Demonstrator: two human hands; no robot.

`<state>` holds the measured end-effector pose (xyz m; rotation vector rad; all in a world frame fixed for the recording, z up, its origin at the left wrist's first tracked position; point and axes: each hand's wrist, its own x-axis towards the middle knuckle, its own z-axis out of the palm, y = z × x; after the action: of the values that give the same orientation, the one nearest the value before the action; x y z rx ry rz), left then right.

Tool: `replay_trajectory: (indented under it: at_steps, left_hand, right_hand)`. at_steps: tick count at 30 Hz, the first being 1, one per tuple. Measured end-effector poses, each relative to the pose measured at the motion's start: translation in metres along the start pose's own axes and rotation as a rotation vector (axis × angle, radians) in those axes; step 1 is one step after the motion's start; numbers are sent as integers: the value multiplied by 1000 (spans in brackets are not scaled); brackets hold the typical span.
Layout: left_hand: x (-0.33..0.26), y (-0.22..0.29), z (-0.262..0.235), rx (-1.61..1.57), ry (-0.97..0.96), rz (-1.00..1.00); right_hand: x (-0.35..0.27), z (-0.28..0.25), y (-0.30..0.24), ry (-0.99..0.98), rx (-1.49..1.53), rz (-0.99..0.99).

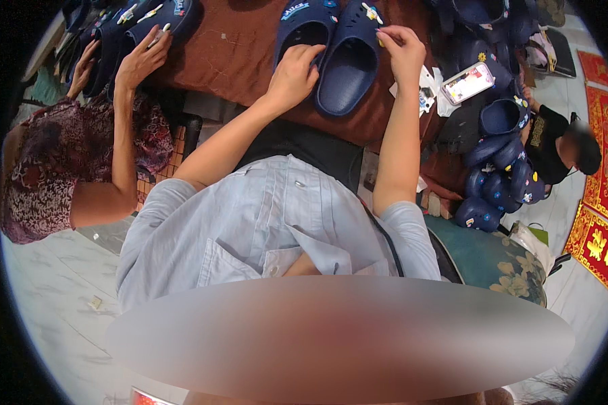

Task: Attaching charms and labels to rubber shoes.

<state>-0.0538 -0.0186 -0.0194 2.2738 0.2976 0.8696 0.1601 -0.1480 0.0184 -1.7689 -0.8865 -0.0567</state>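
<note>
Two dark blue foam clogs lie side by side on a brown cloth at the top middle. My left hand (294, 75) is closed over the heel part of the left clog (304, 30), its fingers curled in toward the gap between the pair. The right clog (348, 71) shows its open footbed, with a white and yellow charm (371, 12) on its upper. Beside that upper, my right hand (402, 50) pinches a small yellowish piece between thumb and fingers. The piece is mostly hidden, so its kind is unclear.
Right of my right hand are white charm packaging (427, 91) and a phone (467, 84). A pile of blue clogs (500, 182) stands at the right, near a person in black (554, 145). On the left, another person's hand (142, 61) works at more clogs (172, 23).
</note>
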Motion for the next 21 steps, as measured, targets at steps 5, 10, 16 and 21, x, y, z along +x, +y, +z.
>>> replay_trajectory:
  at_steps: [5, 10, 16, 21]
  left_hand:
    - [0, -2, 5, -16, -6, -6]
    - [2, 0, 3, -34, 27, -3]
    - [-5, -2, 9, -76, 3, 0]
    - [-4, 6, 4, -80, -4, -7]
  right_hand:
    - [39, 31, 3, -233, -189, -120]
    - [56, 39, 8, -321, -357, -392]
    - [44, 32, -2, -461, -310, -315]
    - [40, 27, -15, -500, -440, -382]
